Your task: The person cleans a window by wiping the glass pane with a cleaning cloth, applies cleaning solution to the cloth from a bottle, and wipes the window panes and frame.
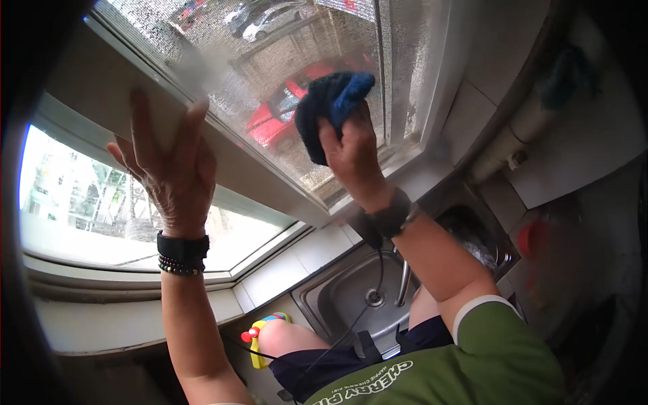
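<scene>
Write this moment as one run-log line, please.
right hand: holds dark-blue fluffy cloth; left hand: spread open at pale window frame; ahead: speckled glass; below: stainless-steel sink

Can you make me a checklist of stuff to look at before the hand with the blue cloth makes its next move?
1. Right hand grips the blue cloth: ok.
2. Left hand braced firmly on the white window frame: cannot tell; its fingers are spread there, but pressure doesn't show.
3. Black cord clear of the sink: not ok, it hangs across the basin.
4. Drain uncovered: ok.
5. Feet steady: cannot tell, they're out of view.
</scene>
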Motion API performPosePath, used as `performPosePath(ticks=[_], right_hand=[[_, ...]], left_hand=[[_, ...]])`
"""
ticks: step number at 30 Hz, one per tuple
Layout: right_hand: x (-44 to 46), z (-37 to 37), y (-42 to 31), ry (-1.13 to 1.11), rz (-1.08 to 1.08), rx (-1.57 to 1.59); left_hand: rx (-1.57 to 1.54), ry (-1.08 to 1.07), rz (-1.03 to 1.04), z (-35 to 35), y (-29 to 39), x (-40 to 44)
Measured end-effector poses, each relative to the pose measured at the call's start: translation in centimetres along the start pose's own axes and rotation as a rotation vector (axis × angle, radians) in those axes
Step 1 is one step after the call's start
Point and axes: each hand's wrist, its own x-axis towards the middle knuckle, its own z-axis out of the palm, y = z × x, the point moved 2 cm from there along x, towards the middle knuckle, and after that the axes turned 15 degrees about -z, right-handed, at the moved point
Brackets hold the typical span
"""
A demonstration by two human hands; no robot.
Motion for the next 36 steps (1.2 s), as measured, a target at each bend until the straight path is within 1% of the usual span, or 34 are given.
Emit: performPosePath(ticks=[2,3,6,7,10,12,13,14,15,16,17,18,19,20,22,25,26,28,31,33,34,36], right_hand=[[-0.6,2.8,0.4,0.03,-0.042,-0.118],[-2.5,3.9,0.8,-0.078,-0.053,-0.173],[-4.9,4.2,0.0,-0.266,0.051,-0.126],[-5.6,4.1,0.1,-0.379,0.1,-0.132],[-11.3,3.6,1.1,-0.657,0.096,-0.129],[-11.7,1.4,1.5,-0.92,0.48,-0.038],[-14.3,0.4,2.9,-0.745,0.549,-0.034],[-16.4,-0.6,5.4,-0.666,0.738,0.076],[-19.2,-1.2,9.3,-0.505,1.024,0.301],[-21.6,-1.7,13.1,-0.209,1.331,0.579],[-23.2,-2.8,15.8,0.11,1.638,0.743],[-22.6,-3.7,16.0,0.2,1.331,0.964],[-19.1,-5.7,13.9,0.373,1.437,0.826],[-16.3,-6.3,13.6,0.446,1.293,1.071],[-12.0,-8.2,11.8,0.488,1.319,0.847],[-11.8,-7.9,12.8,0.544,1.31,1.077],[-11.7,-7.5,12.5,0.446,1.109,1.238],[-12.4,-8.3,10.8,0.089,1.08,0.932],[-12.2,-8.3,8.9,-0.008,0.926,0.911],[-12.2,-8.5,8.7,-0.327,0.656,0.703],[-13.3,-8.1,9.3,-0.577,0.433,0.516],[-15.7,-7.4,8.9,-0.428,0.688,0.951]], left_hand=[[-0.015,0.011,0.001,0.2,0.0,-0.1],[-0.022,0.014,-0.001,0.2,0.0,-0.2],[-0.027,0.013,-0.004,0.2,0.1,-0.2],[-0.028,0.007,-0.007,0.2,0.2,-0.4],[-0.022,0.017,-0.008,0.3,0.3,-0.2],[-0.005,0.007,-0.015,0.3,0.1,-0.2],[-0.005,0.007,-0.011,0.4,0.2,-0.2],[-0.001,0.004,-0.01,0.4,0.1,-0.3],[0.005,-0.006,-0.007,0.3,0.0,-0.4],[0.01,0.0,0.001,0.3,-0.2,-0.2],[0.015,0.004,0.005,0.3,-0.2,-0.2],[0.017,-0.01,0.007,0.2,-0.2,-0.6],[0.031,-0.017,-0.001,0.1,-0.1,-0.8],[0.04,-0.016,-0.011,0.2,0.0,-0.6],[0.043,0.001,-0.024,0.4,0.3,-0.3],[0.03,0.004,-0.023,0.4,0.1,-0.3],[0.01,0.013,-0.02,0.5,0.1,-0.3],[-0.023,0.023,-0.013,0.4,0.1,-0.6],[-0.024,0.001,-0.001,0.4,-0.2,-0.6],[-0.01,0.012,0.005,0.6,-0.4,-0.6],[-0.007,0.019,0.013,0.6,-0.3,-0.6],[-0.013,0.021,0.012,0.7,-0.3,-0.4]])
